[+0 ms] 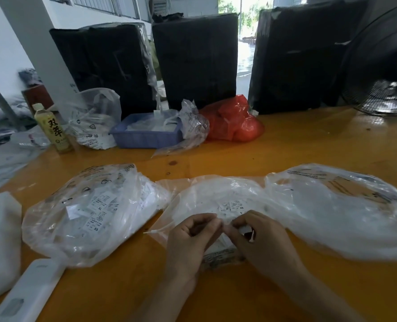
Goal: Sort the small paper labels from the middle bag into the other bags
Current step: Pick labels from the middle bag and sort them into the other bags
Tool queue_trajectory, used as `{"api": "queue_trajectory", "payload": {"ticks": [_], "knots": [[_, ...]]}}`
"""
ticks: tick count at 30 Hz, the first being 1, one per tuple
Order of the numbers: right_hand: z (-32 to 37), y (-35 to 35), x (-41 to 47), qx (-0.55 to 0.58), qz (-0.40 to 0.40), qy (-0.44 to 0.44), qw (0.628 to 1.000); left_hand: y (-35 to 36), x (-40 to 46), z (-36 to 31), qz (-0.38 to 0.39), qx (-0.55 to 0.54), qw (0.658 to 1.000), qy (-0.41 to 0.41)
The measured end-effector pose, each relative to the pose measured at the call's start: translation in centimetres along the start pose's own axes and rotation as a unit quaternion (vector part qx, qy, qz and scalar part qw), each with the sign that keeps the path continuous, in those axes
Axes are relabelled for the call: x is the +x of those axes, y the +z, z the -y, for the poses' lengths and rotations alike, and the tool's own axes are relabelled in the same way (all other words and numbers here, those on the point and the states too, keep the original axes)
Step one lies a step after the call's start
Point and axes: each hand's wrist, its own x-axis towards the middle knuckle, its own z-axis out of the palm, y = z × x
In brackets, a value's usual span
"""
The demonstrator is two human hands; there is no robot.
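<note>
**Sorting underway, far from done**

Three clear bags in a row along near edge of counter. Middle bag still well stocked with small paper labels, "XS" and "S" print readable on top. Left bag already holds a fair pile, XL and XS tags visible inside. Right bag looks filled too, contents too blurred to read. Left hand and right hand both at near mouth of middle bag, fingers curled, fingertips meeting; right pinching a small white label, left apparently pinching the same, grip not fully clear. Judging by remaining pile: plenty left to move.
</note>
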Motion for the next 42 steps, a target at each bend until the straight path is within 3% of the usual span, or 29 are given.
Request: {"api": "queue_trajectory", "payload": {"ticks": [4,8,12,20,30,36,39,42], "knots": [[-0.4,-0.7,0.1,0.022,-0.108,-0.001,0.994,-0.3,0.3,-0.2,0.023,-0.097,0.994,-0.043],[-0.5,-1.7,0.2,0.114,-0.174,0.020,0.978,-0.3,0.1,-0.4,0.046,-0.114,0.991,-0.059],[-0.2,-1.7,0.2,0.144,-0.144,0.016,0.979,-0.2,-0.1,-0.4,0.060,-0.097,0.992,-0.060],[-0.7,-1.1,0.1,0.042,-0.083,0.018,0.995,-0.1,-0.2,-0.2,0.048,-0.065,0.996,-0.040],[-0.5,-1.3,0.3,0.002,-0.005,0.000,1.000,-0.1,-0.5,-0.2,0.012,0.030,0.999,-0.009],[-0.4,-1.4,0.1,0.075,0.024,0.046,0.996,0.0,-0.9,-0.5,0.009,0.109,0.994,0.018],[-0.3,-0.9,0.1,0.135,-0.003,0.084,0.987,0.1,-0.8,-0.5,0.000,0.094,0.996,0.012],[-0.2,-0.8,0.1,0.118,-0.046,0.080,0.989,0.1,-0.5,-0.5,-0.023,0.057,0.998,-0.003]]}}
